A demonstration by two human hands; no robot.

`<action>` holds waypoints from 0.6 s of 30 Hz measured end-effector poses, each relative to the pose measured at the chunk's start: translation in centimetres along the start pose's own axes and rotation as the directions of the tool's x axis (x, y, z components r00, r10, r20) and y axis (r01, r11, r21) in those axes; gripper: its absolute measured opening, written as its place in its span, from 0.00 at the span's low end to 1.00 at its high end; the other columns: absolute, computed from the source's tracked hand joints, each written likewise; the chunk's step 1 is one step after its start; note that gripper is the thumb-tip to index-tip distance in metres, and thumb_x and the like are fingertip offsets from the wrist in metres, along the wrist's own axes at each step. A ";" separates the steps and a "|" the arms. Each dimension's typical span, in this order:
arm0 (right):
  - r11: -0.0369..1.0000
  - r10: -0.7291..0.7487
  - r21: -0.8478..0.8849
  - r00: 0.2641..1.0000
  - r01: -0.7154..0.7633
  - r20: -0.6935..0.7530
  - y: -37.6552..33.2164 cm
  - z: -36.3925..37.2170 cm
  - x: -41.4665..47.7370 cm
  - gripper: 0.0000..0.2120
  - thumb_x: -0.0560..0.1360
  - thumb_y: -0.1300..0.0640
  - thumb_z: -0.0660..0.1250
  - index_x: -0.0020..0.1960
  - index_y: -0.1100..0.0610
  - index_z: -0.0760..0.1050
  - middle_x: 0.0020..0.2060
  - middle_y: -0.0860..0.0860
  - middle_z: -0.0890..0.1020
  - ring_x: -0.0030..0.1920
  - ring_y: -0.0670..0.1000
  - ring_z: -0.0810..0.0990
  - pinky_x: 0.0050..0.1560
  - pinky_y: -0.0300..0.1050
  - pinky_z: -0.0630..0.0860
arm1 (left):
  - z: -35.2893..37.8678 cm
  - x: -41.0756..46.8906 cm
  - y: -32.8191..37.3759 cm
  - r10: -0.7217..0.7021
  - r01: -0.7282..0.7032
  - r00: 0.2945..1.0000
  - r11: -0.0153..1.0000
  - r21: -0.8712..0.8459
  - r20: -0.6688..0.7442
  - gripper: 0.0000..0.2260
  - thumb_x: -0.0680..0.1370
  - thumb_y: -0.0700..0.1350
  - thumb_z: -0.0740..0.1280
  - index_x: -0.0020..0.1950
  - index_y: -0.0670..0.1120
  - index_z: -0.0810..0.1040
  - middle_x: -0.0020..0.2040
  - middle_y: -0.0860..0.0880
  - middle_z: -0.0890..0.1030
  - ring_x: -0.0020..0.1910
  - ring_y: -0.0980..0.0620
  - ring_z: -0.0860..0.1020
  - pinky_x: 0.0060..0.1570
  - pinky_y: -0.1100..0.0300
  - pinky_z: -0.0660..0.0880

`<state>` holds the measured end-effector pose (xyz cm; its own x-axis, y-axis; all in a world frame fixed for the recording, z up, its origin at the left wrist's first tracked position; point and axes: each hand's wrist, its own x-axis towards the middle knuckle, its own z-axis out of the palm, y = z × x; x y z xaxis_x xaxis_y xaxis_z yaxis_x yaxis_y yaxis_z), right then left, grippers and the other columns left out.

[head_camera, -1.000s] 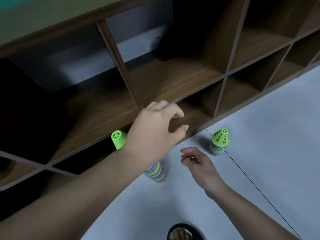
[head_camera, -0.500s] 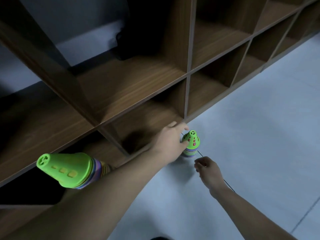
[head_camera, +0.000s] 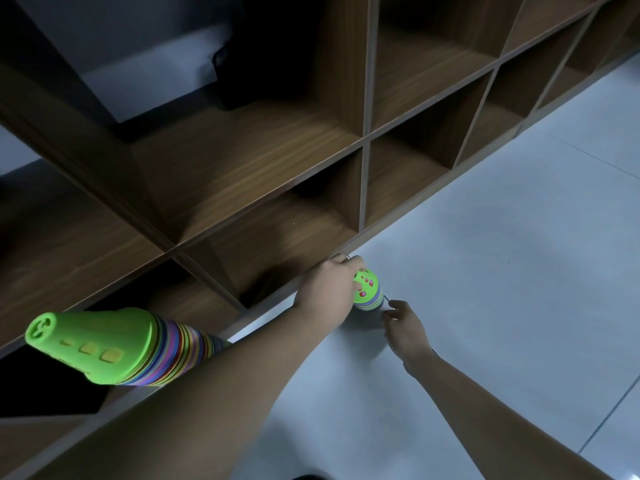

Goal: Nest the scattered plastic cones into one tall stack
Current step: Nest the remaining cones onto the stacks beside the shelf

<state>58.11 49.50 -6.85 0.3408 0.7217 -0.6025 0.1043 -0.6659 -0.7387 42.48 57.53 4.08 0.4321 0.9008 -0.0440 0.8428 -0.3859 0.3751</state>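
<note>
A short stack of cones, green on top with red holes and striped rims below, stands on the pale floor beside the shelf's base. My left hand wraps around its left side and top, fingers curled over it. My right hand hovers just right of it, fingers loosely curled and holding nothing. A tall nested stack, topped by a green cone above many coloured rims, shows large and tilted at the lower left, its base hidden behind my left forearm.
A dark wooden cubby shelf fills the upper view and runs diagonally along the floor. Pale floor tiles spread to the right, crossed by thin dark joint lines. A dark object sits in an upper cubby.
My left hand has reached across to the short stack and closed around it. My right hand followed to its right side. The tall stack now appears larger at the lower left.
</note>
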 end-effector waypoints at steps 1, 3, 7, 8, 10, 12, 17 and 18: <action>1.000 0.004 0.008 1.000 -0.004 0.012 -0.1 0.2 0.3 0.16 0.81 0.55 0.62 0.68 0.47 0.71 0.55 0.50 0.83 0.51 0.55 0.83 0.44 0.48 0.80 | -0.1 -0.2 -0.5 -0.018 0.018 1.000 1.000 -0.019 -0.007 0.12 0.81 0.44 0.73 0.63 0.53 0.80 0.59 0.49 0.80 0.53 0.41 0.82 0.49 0.46 0.82; 1.000 0.011 0.008 0.999 -0.012 0.039 -0.3 0.6 1.0 0.17 0.78 0.55 0.62 0.66 0.50 0.75 0.53 0.50 0.84 0.51 0.54 0.82 0.52 0.55 0.82 | -0.2 -0.5 -1.3 -0.052 0.052 0.999 0.997 -0.065 -0.007 0.12 0.80 0.45 0.74 0.62 0.53 0.80 0.59 0.50 0.81 0.54 0.42 0.82 0.50 0.46 0.82; 0.997 0.041 0.058 0.997 -0.044 0.067 -0.1 1.4 1.7 0.19 0.70 0.54 0.64 0.60 0.49 0.78 0.48 0.51 0.83 0.46 0.55 0.78 0.51 0.58 0.81 | -0.5 -0.7 -2.5 -0.088 0.086 0.996 0.990 -0.112 -0.013 0.12 0.79 0.46 0.76 0.61 0.51 0.81 0.59 0.48 0.83 0.55 0.43 0.83 0.53 0.48 0.81; 0.995 0.054 0.084 0.996 -0.060 0.066 -0.2 1.4 1.5 0.18 0.69 0.55 0.64 0.59 0.51 0.78 0.46 0.51 0.81 0.43 0.54 0.76 0.46 0.54 0.78 | -0.5 -0.8 -2.7 -0.090 0.086 0.996 0.989 -0.119 -0.021 0.12 0.79 0.45 0.76 0.61 0.51 0.82 0.58 0.48 0.84 0.54 0.44 0.83 0.53 0.48 0.81; 0.992 0.053 0.111 0.997 -0.059 0.057 -0.5 1.5 1.2 0.18 0.71 0.59 0.62 0.60 0.52 0.78 0.43 0.52 0.79 0.41 0.53 0.74 0.42 0.49 0.73 | -0.3 -1.1 -3.1 -0.095 0.090 0.995 0.988 -0.126 -0.035 0.12 0.78 0.44 0.77 0.61 0.52 0.82 0.58 0.48 0.84 0.54 0.45 0.83 0.52 0.49 0.82; 0.991 0.031 0.129 0.998 -0.038 0.052 -0.8 1.6 1.1 0.20 0.71 0.62 0.62 0.61 0.51 0.79 0.43 0.52 0.80 0.41 0.53 0.74 0.42 0.48 0.72 | -0.2 -1.3 -3.4 -0.112 0.106 0.993 0.986 -0.129 -0.046 0.13 0.78 0.44 0.77 0.61 0.53 0.82 0.57 0.48 0.85 0.53 0.46 0.84 0.52 0.49 0.82; 0.986 0.005 0.166 0.999 -0.012 0.039 -1.5 1.4 0.8 0.20 0.65 0.62 0.62 0.54 0.56 0.82 0.38 0.51 0.78 0.40 0.54 0.71 0.43 0.49 0.70 | -0.3 -1.5 -3.8 -0.123 0.117 0.992 0.982 -0.151 -0.034 0.13 0.78 0.46 0.77 0.61 0.54 0.81 0.57 0.49 0.85 0.53 0.47 0.84 0.53 0.50 0.82; 0.986 -0.003 0.165 0.999 -0.004 0.038 -1.9 1.3 0.2 0.17 0.65 0.61 0.63 0.51 0.56 0.82 0.36 0.49 0.76 0.40 0.54 0.70 0.42 0.48 0.68 | -0.5 -1.7 -3.7 -0.114 0.108 0.993 0.982 -0.153 -0.032 0.12 0.78 0.47 0.77 0.60 0.54 0.82 0.57 0.49 0.84 0.54 0.47 0.84 0.53 0.50 0.82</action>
<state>56.73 51.17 -5.96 0.3044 0.7303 -0.6116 -0.0521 -0.6283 -0.7762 38.48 57.53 3.22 0.3222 0.9450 -0.0567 0.8255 -0.2511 0.5055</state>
